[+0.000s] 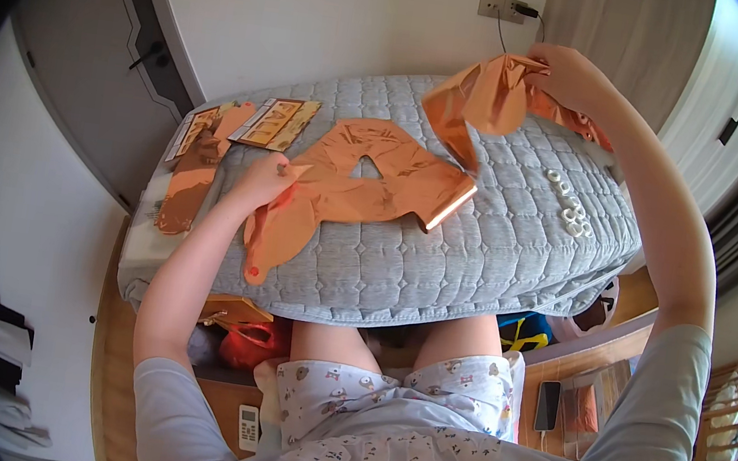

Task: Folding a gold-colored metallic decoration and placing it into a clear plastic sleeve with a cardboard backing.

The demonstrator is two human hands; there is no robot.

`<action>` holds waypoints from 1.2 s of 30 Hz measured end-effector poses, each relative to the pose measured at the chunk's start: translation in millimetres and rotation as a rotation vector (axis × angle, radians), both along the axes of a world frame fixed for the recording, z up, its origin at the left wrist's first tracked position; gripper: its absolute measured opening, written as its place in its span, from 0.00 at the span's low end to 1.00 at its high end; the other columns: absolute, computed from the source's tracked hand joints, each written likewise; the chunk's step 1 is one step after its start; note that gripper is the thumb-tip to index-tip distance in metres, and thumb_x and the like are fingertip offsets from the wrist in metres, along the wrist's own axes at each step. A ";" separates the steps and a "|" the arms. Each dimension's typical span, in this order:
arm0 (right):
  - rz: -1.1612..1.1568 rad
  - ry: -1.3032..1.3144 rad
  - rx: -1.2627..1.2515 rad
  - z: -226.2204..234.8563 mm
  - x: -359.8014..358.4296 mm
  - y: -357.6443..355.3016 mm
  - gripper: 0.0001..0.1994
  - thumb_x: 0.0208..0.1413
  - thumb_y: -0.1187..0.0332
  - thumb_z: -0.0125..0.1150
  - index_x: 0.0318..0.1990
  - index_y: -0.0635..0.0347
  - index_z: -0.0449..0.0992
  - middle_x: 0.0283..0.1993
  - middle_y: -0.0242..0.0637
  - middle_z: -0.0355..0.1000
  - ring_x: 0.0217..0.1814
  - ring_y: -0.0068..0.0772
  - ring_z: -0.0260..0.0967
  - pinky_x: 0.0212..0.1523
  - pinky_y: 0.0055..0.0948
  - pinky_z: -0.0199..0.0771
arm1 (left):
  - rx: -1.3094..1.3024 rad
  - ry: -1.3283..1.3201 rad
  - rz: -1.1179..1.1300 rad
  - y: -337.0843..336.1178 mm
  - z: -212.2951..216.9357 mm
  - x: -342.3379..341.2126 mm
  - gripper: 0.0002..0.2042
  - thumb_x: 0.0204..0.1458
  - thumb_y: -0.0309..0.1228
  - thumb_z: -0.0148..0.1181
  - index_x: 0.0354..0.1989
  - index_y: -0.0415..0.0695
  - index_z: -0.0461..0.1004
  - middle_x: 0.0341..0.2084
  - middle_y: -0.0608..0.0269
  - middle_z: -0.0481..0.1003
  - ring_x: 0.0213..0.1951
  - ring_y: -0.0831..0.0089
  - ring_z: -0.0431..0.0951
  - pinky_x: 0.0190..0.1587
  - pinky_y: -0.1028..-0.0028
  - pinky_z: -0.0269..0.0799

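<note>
Copper foil balloon [281, 228], flat, droops over the bed's [496, 257] near edge, pinched in the left hand [262, 181]. Letter-shaped foil balloon [376, 176] lies mid-bed. Right hand [571, 75] lifts crumpled foil [484, 101] above the far edge, grip closed.

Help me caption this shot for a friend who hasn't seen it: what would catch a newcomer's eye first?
The shiny copper foil balloons: a flat letter-shaped one lies mid-bed on the grey quilted mattress, and the right hand lifts a crumpled one high over the far side. The left hand pinches another copper foil piece at the mattress's near left edge. A cluster of small white rings sits to the right.
</note>
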State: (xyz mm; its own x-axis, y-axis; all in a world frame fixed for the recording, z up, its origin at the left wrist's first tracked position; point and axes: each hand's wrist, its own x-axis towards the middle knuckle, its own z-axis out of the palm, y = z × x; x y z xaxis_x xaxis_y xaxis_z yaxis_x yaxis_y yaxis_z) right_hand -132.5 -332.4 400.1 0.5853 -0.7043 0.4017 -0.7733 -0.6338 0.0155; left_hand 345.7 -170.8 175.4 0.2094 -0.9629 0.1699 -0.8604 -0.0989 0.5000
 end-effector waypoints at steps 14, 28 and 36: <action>-0.163 -0.185 0.123 0.7 12.2 24.9 0.23 0.55 0.55 0.68 0.52 0.61 0.78 0.44 0.48 0.80 0.44 0.45 0.78 0.48 0.38 0.75 | 0.047 -0.307 -0.418 8.3 -17.4 -64.7 0.32 0.63 0.48 0.54 0.73 0.48 0.61 0.73 0.49 0.58 0.75 0.54 0.55 0.73 0.49 0.50; -0.131 0.386 0.345 -10.6 -5.5 31.8 0.25 0.54 0.68 0.68 0.57 0.55 0.65 0.45 0.48 0.78 0.46 0.47 0.78 0.42 0.41 0.76 | 0.166 -0.248 -0.124 -61.6 -22.9 -90.8 0.43 0.58 0.63 0.50 0.76 0.48 0.53 0.75 0.48 0.53 0.77 0.50 0.48 0.75 0.45 0.38; -0.212 0.253 0.117 -21.4 -13.6 1.4 0.18 0.55 0.66 0.66 0.53 0.51 0.72 0.42 0.37 0.78 0.45 0.37 0.77 0.40 0.38 0.77 | 0.068 -0.212 -0.307 -47.0 -24.8 -122.5 0.42 0.57 0.61 0.53 0.74 0.46 0.57 0.75 0.48 0.54 0.77 0.52 0.48 0.76 0.44 0.31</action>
